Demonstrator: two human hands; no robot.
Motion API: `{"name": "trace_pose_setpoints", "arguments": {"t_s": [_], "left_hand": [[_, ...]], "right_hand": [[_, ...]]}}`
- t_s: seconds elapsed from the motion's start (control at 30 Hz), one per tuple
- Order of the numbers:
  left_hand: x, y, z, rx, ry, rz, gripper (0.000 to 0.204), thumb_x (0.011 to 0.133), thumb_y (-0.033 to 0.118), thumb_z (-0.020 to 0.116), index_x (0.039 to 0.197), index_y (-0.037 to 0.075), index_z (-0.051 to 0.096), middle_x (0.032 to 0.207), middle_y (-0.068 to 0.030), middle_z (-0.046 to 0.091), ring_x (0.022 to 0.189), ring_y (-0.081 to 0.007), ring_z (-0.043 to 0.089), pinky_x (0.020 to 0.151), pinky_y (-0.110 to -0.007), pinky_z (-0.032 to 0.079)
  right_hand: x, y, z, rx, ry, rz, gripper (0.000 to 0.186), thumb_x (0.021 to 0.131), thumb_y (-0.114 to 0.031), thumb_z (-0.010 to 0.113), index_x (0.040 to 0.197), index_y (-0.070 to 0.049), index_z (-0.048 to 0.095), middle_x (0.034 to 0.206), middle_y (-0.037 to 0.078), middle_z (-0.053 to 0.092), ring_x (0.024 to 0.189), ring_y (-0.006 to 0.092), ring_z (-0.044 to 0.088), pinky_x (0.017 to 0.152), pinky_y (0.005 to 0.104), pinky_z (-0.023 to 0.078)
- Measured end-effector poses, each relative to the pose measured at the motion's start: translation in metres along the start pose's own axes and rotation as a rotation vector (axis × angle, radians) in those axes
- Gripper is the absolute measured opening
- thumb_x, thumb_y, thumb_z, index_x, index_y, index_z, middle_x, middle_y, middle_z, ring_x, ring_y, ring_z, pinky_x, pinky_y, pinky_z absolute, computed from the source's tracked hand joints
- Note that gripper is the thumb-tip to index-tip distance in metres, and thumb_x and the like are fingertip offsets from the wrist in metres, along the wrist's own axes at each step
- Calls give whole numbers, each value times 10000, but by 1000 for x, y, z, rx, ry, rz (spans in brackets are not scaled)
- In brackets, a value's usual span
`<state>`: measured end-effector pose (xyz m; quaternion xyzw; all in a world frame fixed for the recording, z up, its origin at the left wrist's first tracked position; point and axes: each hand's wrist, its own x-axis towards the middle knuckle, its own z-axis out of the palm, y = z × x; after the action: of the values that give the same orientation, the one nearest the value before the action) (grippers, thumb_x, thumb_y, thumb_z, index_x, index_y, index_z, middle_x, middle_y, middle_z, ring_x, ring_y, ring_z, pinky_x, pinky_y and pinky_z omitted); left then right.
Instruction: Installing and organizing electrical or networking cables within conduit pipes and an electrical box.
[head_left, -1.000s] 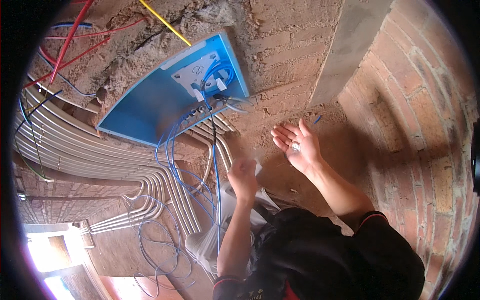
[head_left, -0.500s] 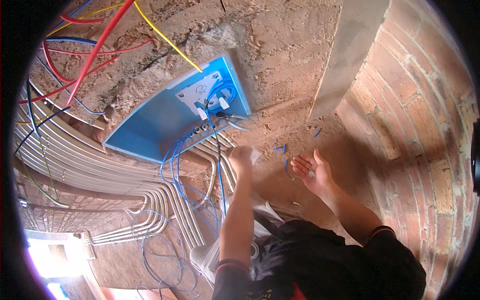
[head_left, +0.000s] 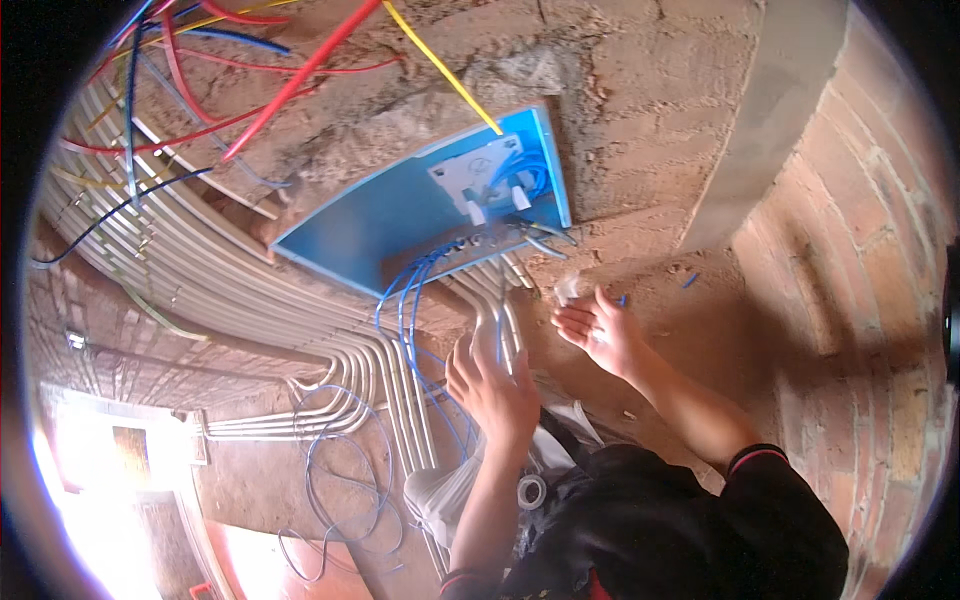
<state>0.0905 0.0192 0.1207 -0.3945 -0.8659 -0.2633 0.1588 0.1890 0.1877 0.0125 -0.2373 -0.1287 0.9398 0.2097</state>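
My left hand (head_left: 495, 395) is raised below the blue box, its fingers apart and nothing seen in them. A dark and blue cable (head_left: 500, 320) hangs from the box just beyond its fingertips. My right hand (head_left: 610, 340) is turned palm up with the fingers stretched out. A small whitish bit (head_left: 596, 334) rests on that palm; its kind is too small to tell. Just past the right fingertips is a crumpled, see-through whitish scrap (head_left: 568, 290), blurred; whether it touches the hand I cannot tell. The blue wall box (head_left: 350, 235) holds coiled blue cable (head_left: 540, 172) with white tags.
Bundled pale conduits (head_left: 240, 325) run along the wall and bend down under the box. Red wires (head_left: 300, 85) and a yellow wire (head_left: 440, 65) hang at upper left. Loose cable loops (head_left: 310, 480) lie at lower left. A white ring (head_left: 532, 490) is at my lap. Brick wall (head_left: 880, 300) stands right.
My left hand has come down from beside the box and opened, letting go of the whitish scrap, which is now beyond my right fingertips. The view has shifted, so the box appears farther right.
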Motion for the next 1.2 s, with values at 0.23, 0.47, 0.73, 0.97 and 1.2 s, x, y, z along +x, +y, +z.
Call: {"name": "trace_pose_setpoints", "arguments": {"t_s": [0.23,0.47,0.73,0.97,1.2], "left_hand": [[-24,-43,19,-495,-109,-341,217,957,184,637,1007,-13,712,753,-160,666,670,-229,627,681,-371,504],[-25,-50,16,-947,-199,-642,204,963,145,613,876,-3,724,708,40,582,609,-97,516,555,-259,356],[-27,-33,1,-1065,-411,-813,249,984,173,602,846,-3,712,653,3,584,535,-79,493,499,-257,375],[-48,-46,1,-199,-95,-345,115,800,119,668,765,24,612,729,-145,678,652,-365,663,595,-451,506],[-53,-34,7,99,-43,173,116,798,177,655,793,89,579,839,-92,618,726,-292,668,636,-424,536]], "right_hand": [[105,16,94,166,-378,104,882,1002,-685,371,1311,129,518,1305,305,604,1264,410,583,1116,500,471],[125,46,113,440,-424,207,726,1052,-594,362,1279,60,579,1154,168,683,1093,316,673,935,451,577],[131,35,97,501,-622,313,484,1097,-448,403,995,-38,640,637,-53,360,525,62,321,440,218,263],[70,90,98,14,-281,221,413,1115,-415,362,808,-172,491,610,-82,249,495,77,244,429,255,205],[132,58,87,476,-572,330,410,1099,-405,432,901,-69,561,633,-65,276,494,64,259,404,228,233]]}}
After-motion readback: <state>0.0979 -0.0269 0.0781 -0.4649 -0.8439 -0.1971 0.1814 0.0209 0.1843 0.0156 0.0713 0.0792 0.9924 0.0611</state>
